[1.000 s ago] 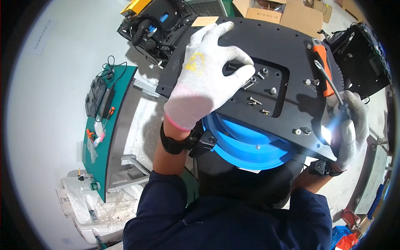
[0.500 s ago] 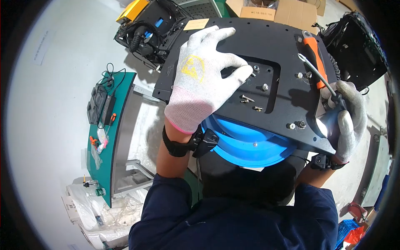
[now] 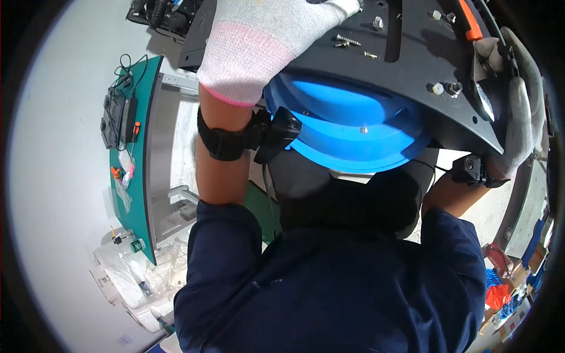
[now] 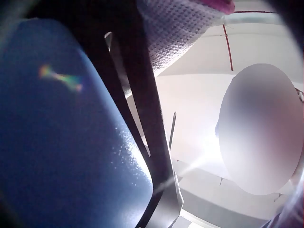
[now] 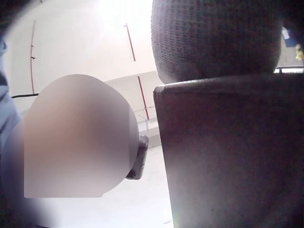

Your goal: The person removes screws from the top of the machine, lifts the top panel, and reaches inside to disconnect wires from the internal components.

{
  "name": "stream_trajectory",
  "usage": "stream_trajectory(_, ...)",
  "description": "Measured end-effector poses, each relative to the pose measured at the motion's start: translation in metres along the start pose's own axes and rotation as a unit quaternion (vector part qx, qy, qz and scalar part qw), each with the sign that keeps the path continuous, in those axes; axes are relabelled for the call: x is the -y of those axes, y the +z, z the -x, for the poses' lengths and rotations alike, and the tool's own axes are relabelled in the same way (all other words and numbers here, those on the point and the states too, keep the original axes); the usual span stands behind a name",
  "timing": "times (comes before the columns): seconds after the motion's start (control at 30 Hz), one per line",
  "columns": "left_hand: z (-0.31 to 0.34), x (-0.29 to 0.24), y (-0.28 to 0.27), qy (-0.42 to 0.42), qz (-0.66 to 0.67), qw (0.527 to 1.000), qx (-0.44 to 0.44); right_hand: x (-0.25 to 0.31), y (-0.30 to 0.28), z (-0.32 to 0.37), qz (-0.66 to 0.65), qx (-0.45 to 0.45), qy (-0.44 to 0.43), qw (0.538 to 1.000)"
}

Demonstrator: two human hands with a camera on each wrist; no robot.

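Black plate: it is in front of me, over the blue round part, and I point at its flat top here.
Little screws: a few lie on their sides on the plate, near the long slot. A bolt stands up close by.
Side bolts: a pale one and a dark one sit next to each other, near my right hand.
Left hand: my glove is over the plate, with the thumb near the screws. I cannot tell if my fingers are apart, together or pinching something.
Right hand: my fingers are curled round the screwdriver, by the plate's side.
My job now: I think I am working on the small screws and bolts.
Next move: I guess it needs a soft, careful pinch, and the screwdriver lined up straight if I use it.
Orange handle: it lies on the plate, cut off at the top.
Hard to see: my left fingertips, the plate's far end and the screwdriver's tip are cut off from above. The wrist views do not show the screws.
Green table: it is off to my left.
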State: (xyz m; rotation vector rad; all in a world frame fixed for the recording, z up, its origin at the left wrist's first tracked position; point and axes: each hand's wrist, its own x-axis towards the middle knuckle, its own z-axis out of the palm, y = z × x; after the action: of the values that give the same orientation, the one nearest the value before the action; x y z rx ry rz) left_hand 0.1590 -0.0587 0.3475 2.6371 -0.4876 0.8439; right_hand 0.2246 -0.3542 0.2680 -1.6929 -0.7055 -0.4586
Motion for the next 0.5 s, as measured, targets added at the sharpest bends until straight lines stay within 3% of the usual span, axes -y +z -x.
stream_trajectory(0.07,-0.003,0.010,0.005,0.040,-0.013,0.999,-0.010,0.010,0.009,0.000,-0.049,-0.053,0.030,0.997)
stream_trajectory(0.1,0.000,0.011,0.006,0.032,-0.006,0.999,-0.011,0.003,0.002,0.006,-0.155,-0.049,0.112,0.980)
stream_trajectory(0.13,-0.001,0.007,0.004,0.053,-0.020,0.998,-0.024,-0.002,-0.001,0.003,-0.232,0.007,0.114,0.966)
stream_trajectory(0.2,0.004,-0.007,-0.005,0.005,0.054,0.998,-0.016,-0.001,-0.006,0.005,-0.099,-0.055,0.177,0.978)
stream_trajectory(0.23,0.003,0.013,0.009,0.068,0.018,0.996,-0.056,0.063,0.056,-0.009,0.009,-0.093,-0.019,0.995)
stream_trajectory(0.27,0.005,-0.009,-0.005,0.014,0.029,0.999,-0.034,0.062,0.044,-0.007,0.005,-0.035,-0.038,0.999)
stream_trajectory(0.37,0.010,-0.004,-0.003,-0.022,0.111,0.992,-0.050,0.063,0.036,0.000,-0.057,-0.013,-0.036,0.998)
stream_trajectory(0.4,0.006,0.020,0.008,0.084,0.069,0.989,-0.101,0.060,0.036,-0.001,-0.091,-0.003,-0.039,0.995)
stream_trajectory(0.47,0.009,0.002,0.001,0.002,0.084,0.993,-0.088,0.053,0.037,-0.003,-0.160,0.018,-0.046,0.986)
stream_trajectory(0.5,0.010,0.001,0.000,0.002,0.087,0.992,-0.088,0.046,0.037,-0.004,-0.197,0.021,-0.055,0.979)
